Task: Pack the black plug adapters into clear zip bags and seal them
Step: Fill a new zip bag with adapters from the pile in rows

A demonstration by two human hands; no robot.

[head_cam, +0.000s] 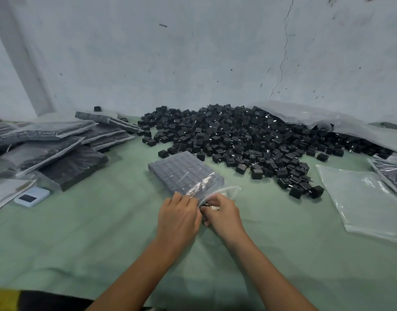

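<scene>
A clear zip bag (182, 171) packed with rows of black plug adapters lies flat on the green cloth in front of me. Its open mouth points toward me. My left hand (178, 216) and my right hand (223, 213) meet at that mouth, and both pinch the plastic edge with curled fingers. A small dark piece shows between my fingertips; I cannot tell what it is. Behind the bag spreads a large heap of loose black plug adapters (249, 135).
Filled, sealed bags (58, 142) are stacked at the left. A stack of empty clear bags (363, 198) lies at the right, with a filled bag (390, 171) beyond it. A small white device (31, 196) sits near papers at the left. A wall rises behind.
</scene>
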